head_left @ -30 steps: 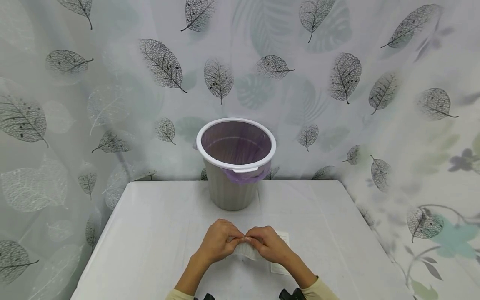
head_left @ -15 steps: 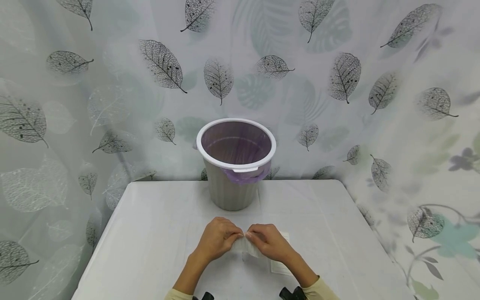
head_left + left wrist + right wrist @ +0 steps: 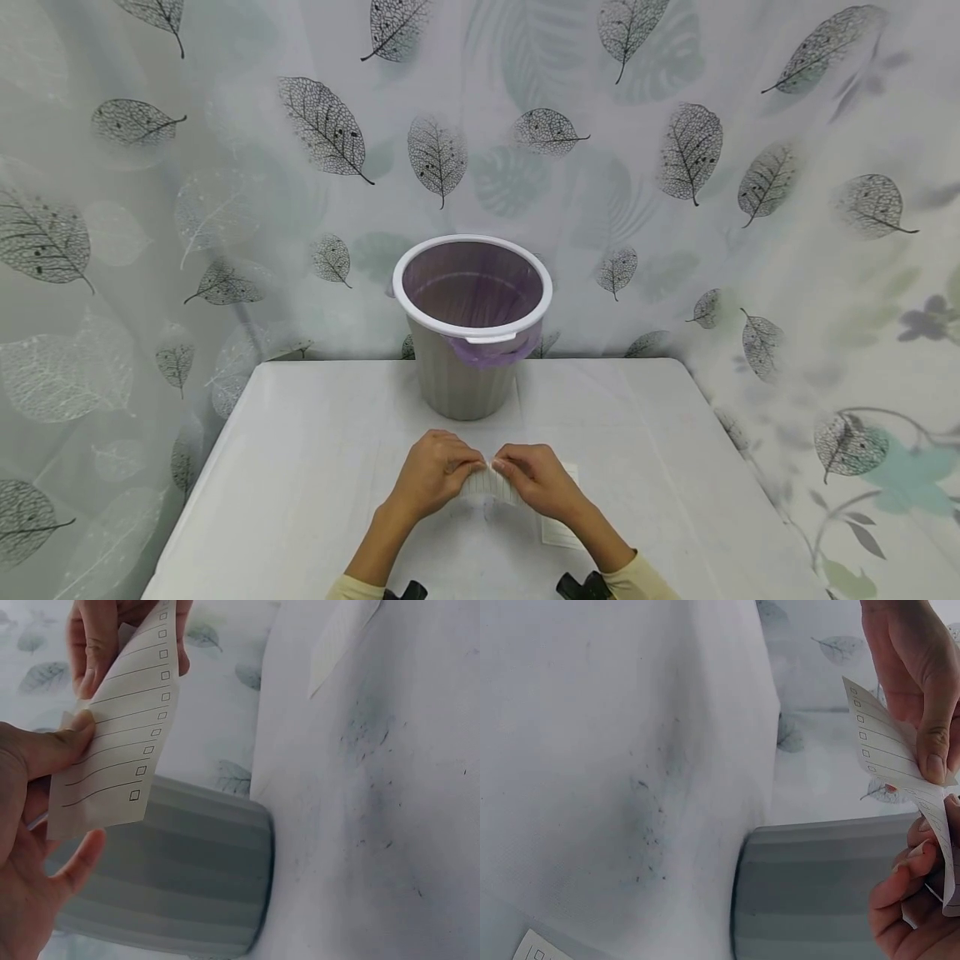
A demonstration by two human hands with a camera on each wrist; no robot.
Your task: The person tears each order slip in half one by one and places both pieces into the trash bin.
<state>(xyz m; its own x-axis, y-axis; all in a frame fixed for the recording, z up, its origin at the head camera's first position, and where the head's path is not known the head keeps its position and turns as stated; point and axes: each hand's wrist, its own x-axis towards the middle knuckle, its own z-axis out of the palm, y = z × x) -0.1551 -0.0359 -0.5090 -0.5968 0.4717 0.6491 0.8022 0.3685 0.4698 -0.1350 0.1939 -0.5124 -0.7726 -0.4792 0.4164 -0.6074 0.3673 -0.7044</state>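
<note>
A checklist sheet [image 3: 487,487], pale with ruled lines and a column of small boxes, hangs between both hands over the table. My left hand [image 3: 433,475] pinches its upper edge between thumb and fingers. Close beside it, my right hand [image 3: 542,482] pinches the same edge, thumbs nearly meeting. In the left wrist view the sheet [image 3: 124,750] curves away from the left thumb. The right wrist view shows the sheet [image 3: 881,739] bending sharply between the two thumbs.
Behind the hands stands a grey bin [image 3: 461,379] with a white rim and purple liner. A second paper slip [image 3: 558,533] lies on the white table [image 3: 300,483] by the right forearm. A leaf-print curtain [image 3: 480,125] hangs behind.
Both hands have risen slightly and moved a little away from me, still pinching the sheet. Its lined face has become more visible below the fingers. The bin and second slip stay put.
</note>
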